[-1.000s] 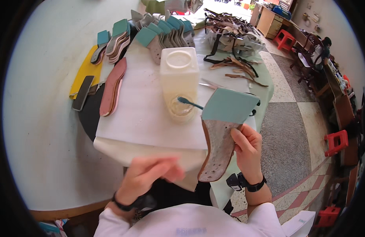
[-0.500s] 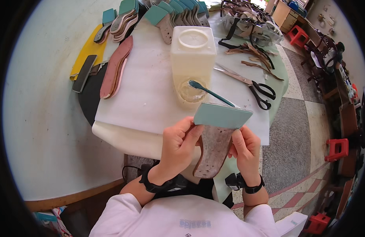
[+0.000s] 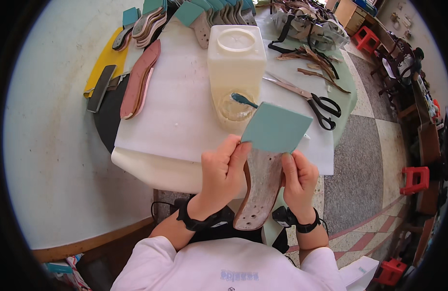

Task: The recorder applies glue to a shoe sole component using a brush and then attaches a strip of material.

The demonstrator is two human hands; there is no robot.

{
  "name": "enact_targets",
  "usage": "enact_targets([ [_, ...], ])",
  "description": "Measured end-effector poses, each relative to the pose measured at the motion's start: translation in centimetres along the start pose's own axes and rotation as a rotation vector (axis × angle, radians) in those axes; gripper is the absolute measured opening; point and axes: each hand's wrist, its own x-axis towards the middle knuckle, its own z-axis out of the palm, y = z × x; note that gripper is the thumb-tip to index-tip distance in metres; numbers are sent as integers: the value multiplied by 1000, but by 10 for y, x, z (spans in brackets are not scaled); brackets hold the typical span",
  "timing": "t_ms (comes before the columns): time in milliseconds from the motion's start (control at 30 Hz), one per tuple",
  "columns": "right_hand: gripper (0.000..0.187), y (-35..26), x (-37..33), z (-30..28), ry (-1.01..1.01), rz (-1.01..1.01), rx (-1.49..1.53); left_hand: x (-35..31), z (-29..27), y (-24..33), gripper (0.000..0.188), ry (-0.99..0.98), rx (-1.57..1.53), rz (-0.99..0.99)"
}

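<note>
Left hand (image 3: 221,169) and right hand (image 3: 300,177) pinch one insole (image 3: 263,186); its green patch (image 3: 277,127) seems already attached. The pink insoles (image 3: 140,80) show no patch.

From my remote post I record a pale green work table (image 3: 348,72) overlaid with a white sheet (image 3: 175,131). On the sheet I note a translucent plastic container (image 3: 236,58), black-handled scissors (image 3: 309,96) to its right, a pink insole stack (image 3: 139,80) along the left edge, and teal-ended insoles (image 3: 200,26) behind.
</note>
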Motion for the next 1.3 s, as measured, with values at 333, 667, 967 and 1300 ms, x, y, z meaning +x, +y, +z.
enact_targets([
  [333,19,0,-5,-5,182,-21,130,-12,12,12,18,-199,-352,-211],
  [667,15,4,-1,-4,298,-104,-80,-12,15,6,20,-309,-250,-268],
  [967,22,22,11,-18,402,-64,93,-16,10,6,15,-562,-216,-224],
  [1300,26,26,16,-40,526,-7,247,-19,21,5,31,-639,-302,-249],
])
